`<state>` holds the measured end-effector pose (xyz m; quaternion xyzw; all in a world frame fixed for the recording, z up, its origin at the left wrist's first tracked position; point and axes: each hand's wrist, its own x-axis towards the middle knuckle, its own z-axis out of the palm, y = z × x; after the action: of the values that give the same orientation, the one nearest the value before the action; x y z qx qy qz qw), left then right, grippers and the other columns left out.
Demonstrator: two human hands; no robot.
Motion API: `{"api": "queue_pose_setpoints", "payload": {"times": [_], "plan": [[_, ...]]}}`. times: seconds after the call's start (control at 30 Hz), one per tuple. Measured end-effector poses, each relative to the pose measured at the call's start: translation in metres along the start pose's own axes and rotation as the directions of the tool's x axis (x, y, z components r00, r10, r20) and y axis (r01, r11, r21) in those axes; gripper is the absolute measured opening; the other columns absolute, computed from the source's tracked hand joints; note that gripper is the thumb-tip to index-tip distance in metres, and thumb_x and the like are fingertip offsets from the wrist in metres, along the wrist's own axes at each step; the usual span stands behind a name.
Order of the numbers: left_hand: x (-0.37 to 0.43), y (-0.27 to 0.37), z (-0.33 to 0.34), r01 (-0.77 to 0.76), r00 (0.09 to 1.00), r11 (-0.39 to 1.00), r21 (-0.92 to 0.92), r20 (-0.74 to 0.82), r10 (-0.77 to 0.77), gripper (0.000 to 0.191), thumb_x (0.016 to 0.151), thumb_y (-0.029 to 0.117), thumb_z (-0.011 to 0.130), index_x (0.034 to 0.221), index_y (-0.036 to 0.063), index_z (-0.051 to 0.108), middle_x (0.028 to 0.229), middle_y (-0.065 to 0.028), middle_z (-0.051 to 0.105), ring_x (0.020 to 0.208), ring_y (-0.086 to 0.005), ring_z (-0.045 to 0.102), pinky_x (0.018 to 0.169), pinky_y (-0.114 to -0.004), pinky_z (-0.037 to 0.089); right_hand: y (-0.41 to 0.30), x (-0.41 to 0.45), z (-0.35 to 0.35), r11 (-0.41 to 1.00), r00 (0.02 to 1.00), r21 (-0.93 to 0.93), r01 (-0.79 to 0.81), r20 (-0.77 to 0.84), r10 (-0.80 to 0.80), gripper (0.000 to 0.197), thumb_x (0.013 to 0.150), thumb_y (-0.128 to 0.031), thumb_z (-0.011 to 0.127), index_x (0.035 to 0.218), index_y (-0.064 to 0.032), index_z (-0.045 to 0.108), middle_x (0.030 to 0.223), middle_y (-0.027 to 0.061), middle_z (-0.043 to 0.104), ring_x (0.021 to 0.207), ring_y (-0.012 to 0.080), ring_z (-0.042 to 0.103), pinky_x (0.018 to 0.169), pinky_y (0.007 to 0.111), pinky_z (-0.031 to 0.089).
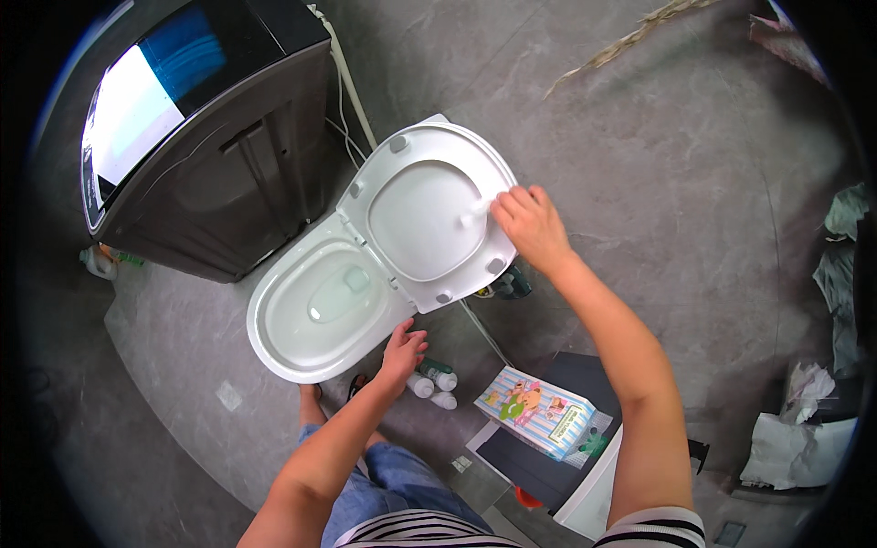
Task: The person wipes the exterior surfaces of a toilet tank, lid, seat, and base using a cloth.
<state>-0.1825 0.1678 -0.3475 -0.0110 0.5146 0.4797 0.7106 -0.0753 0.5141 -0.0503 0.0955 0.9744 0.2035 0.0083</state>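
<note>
A white toilet [259, 322] stands before me, with its seat [452, 142] raised against the lid [418, 216]. My right hand [531, 222] pinches a small white wipe or tissue [473, 215], blurred, at the seat's outer side. Beside the near edge of the bowl rim, my left hand [404, 349] holds nothing, its fingers apart. Whether it touches the rim I cannot tell. Below that hand, several bottles with white caps [422, 386] are on the floor, one with a green body [433, 368].
At upper left stands a dark washing machine [226, 171], with a pale hose [351, 82] behind it. A colourful printed pack [538, 411] lies on a dark-topped cabinet [579, 370] by my right arm. Crumpled white material [798, 445] sits at far right; a jug [99, 264] is at far left.
</note>
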Motion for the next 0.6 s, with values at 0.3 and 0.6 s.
{"api": "queue_pose_setpoints", "payload": {"times": [0.3, 0.6], "plan": [[0.006, -0.003, -0.005, -0.021, 1.000, 0.999, -0.042, 0.004, 0.021, 0.080, 0.137, 0.034, 0.081, 0.209, 0.0185, 0.048, 0.176, -0.0044, 0.081, 0.146, -0.0210, 0.080, 0.117, -0.043, 0.066, -0.049, -0.060, 0.040, 0.991, 0.984, -0.127, -0.044, 0.168, 0.065, 0.011, 0.107, -0.020, 0.083, 0.114, -0.0115, 0.084, 0.120, 0.0068, 0.074, 0.122, 0.0278, 0.075, 0.104, 0.040, 0.065], [0.002, -0.003, -0.015, 0.000, 1.000, 0.999, -0.037, -0.030, -0.001, 0.082, 0.136, 0.034, 0.082, 0.209, 0.0190, 0.047, 0.176, -0.0025, 0.081, 0.144, -0.0185, 0.080, 0.118, -0.041, 0.065, -0.006, 0.026, 0.017, 0.970, 0.970, 0.083, -0.226, -0.072, 0.233, 0.010, 0.105, -0.011, 0.086, 0.115, -0.0110, 0.082, 0.122, 0.0072, 0.076, 0.116, 0.0272, 0.082, 0.091, 0.044, 0.075]]}}
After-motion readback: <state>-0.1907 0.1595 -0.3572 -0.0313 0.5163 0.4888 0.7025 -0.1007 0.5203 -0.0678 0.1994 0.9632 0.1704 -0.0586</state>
